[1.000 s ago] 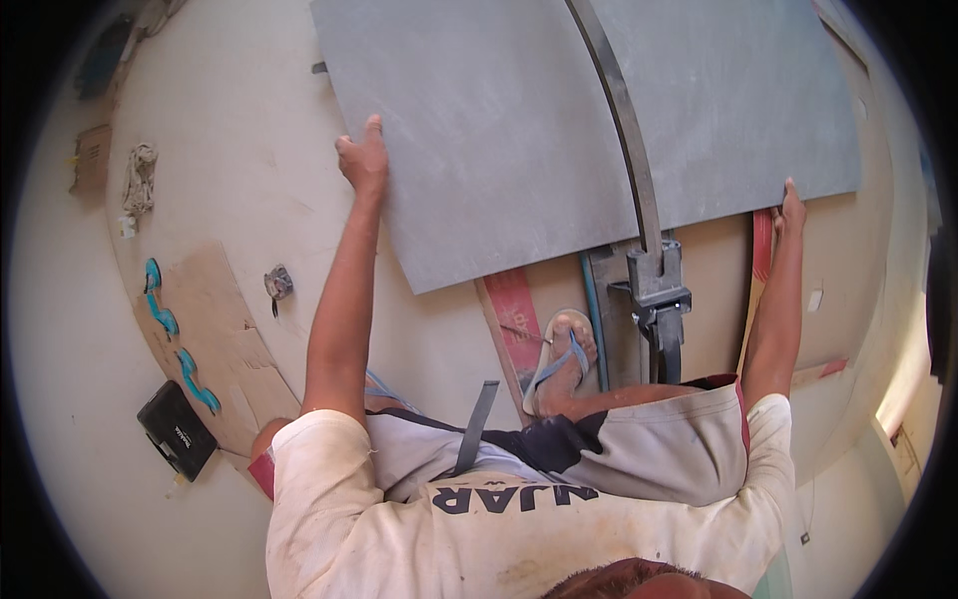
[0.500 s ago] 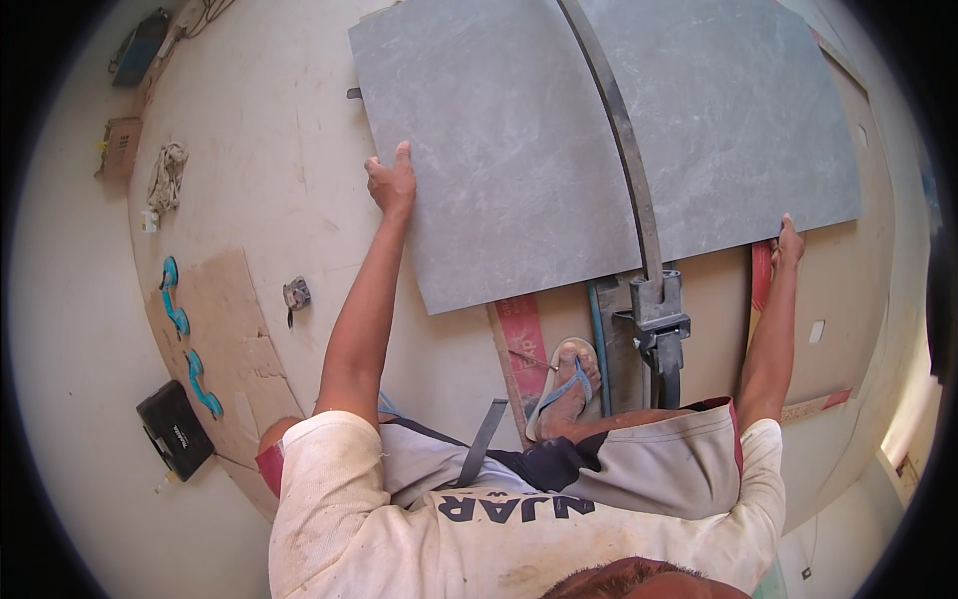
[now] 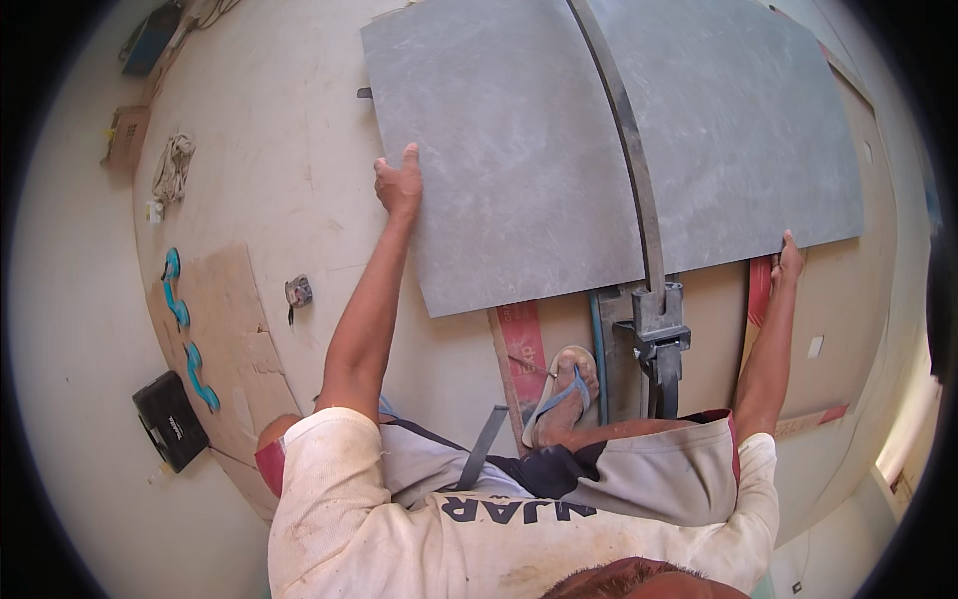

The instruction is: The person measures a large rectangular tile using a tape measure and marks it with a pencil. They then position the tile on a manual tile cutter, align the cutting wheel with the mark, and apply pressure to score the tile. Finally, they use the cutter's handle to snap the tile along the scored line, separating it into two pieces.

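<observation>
A large grey tile (image 3: 509, 150) lies on a manual tile cutter, under its long dark metal rail (image 3: 631, 150). My left hand (image 3: 399, 182) grips the tile's left edge, thumb on top and fingers curled round the side. At the near edge, right of the rail, my right hand (image 3: 787, 260) holds the tile with its thumb up; its other fingers are partly hidden. The cutter's metal end bracket (image 3: 659, 324) stands just nearer than the tile, between my arms. The tile hides most of the cutter's base.
A sandalled foot (image 3: 567, 394) rests beside the cutter base. Left on the floor are a tape measure (image 3: 298, 291), two teal suction lifters (image 3: 176, 290), a black case (image 3: 172, 421), cardboard (image 3: 225, 329) and a crumpled cloth (image 3: 174, 168). Red-and-brown cardboard strips (image 3: 519, 339) lie under the tile.
The tile's near right corner has come slightly nearer to me, and my right hand with it. My left hand keeps its hold on the left edge. The whole view has shifted a little.
</observation>
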Available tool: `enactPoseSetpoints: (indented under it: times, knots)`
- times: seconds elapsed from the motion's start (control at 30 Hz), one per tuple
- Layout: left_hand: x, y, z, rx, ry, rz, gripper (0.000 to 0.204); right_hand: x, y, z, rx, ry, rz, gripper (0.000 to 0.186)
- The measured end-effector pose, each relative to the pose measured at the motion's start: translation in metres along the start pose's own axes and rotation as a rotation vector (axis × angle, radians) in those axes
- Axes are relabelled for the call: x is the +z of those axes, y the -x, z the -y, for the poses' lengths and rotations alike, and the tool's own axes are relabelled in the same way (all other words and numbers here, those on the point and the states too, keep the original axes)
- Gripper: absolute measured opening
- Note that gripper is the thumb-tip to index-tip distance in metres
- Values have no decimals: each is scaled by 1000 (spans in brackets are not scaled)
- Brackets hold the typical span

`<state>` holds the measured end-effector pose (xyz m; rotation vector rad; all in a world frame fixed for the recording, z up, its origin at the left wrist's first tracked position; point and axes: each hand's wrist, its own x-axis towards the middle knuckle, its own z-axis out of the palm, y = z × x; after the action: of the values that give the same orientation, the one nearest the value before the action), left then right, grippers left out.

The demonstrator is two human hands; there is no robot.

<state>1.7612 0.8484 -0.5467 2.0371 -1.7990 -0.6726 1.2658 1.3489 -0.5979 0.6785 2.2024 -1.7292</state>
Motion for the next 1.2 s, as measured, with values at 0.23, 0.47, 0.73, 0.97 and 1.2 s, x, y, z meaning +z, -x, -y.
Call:
enactPoseSetpoints:
  times: [0.23,0.47,0.73,0.97,1.2]
  knots:
    - [3,0,-2,-8,28,1,79,-7,-22,-8,8,-50,18,47]
    - [-1,0,0,-6,54,54,79,-1,-15,-3,38,-116,56,49]
    - [2,6,-3,-21,76,61,79,-16,-46,-5,73,-204,69,43]
    - [-2,-2,-2,-11,55,89,77,-8,-47,-9,90,-222,97,44]
    - [-1,1,-5,-35,41,44,78,4,-30,-2,115,-249,87,44]
